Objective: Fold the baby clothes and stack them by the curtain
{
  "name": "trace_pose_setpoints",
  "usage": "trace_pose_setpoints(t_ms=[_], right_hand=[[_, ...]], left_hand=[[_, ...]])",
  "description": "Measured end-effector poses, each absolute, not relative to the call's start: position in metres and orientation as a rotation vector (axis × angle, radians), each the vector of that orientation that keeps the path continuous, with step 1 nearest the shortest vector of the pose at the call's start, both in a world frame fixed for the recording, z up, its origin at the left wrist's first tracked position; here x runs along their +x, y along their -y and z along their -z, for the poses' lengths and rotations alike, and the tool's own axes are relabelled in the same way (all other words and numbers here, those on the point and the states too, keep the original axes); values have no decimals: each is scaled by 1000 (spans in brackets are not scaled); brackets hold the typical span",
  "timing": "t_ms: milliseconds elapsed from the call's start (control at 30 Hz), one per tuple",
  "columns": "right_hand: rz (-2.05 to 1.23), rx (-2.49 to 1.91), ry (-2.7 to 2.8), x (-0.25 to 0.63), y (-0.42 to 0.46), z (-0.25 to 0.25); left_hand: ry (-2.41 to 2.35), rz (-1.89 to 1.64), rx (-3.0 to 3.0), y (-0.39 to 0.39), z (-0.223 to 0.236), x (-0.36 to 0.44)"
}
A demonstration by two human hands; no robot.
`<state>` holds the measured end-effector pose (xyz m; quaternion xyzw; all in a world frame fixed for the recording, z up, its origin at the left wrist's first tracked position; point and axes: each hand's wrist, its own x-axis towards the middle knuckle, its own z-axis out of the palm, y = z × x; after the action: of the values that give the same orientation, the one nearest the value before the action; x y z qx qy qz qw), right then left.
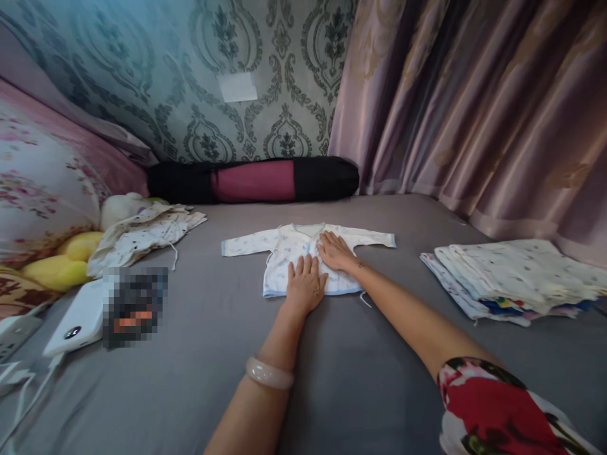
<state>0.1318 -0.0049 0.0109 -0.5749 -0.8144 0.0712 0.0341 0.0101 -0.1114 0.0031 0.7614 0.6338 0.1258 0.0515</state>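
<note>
A small white baby shirt (pixel 279 266) with blue trim and a faint pale print lies flat on the grey bed sheet (pixel 199 354), both sleeves stretched out to the sides. My left hand (pixel 306 284) rests flat on the lower middle of its front, fingers extended. Farther up, my right hand (pixel 336 251) lies flat on the chest, just right of the centre, its fingers stretched out. A thin white tie sticks out below the hem at the right. The cloth under both palms is hidden.
Folded baby clothes (pixel 516 272) are stacked at the right. On the left are a crumpled white garment (pixel 147 234), a yellow plush toy (pixel 61 268), a white power bank (pixel 78 322) with cables and a blurred-out object. A black-and-maroon roll bag (pixel 256 181) lies along the wall.
</note>
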Motion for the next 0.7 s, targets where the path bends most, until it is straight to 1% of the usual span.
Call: trace_pose_setpoints(t_ms=[200, 333, 467, 600, 700], right_hand=[[-157, -1854, 2400, 124, -35, -8], [-98, -1871, 2347, 121, -42, -1], [-108, -1875, 2355, 122, -44, 1], [-191, -1917, 2375, 120, -47, -15], [-99, -1857, 2396, 111, -44, -31]], left_hand=[[-1913, -382, 2312, 112, -5, 11], [-1896, -425, 2279, 111, -8, 10], [-1867, -490, 2236, 109, -13, 7], [-1860, -635, 2184, 106, -20, 2], [-1845, -677, 2169, 104, -21, -1]])
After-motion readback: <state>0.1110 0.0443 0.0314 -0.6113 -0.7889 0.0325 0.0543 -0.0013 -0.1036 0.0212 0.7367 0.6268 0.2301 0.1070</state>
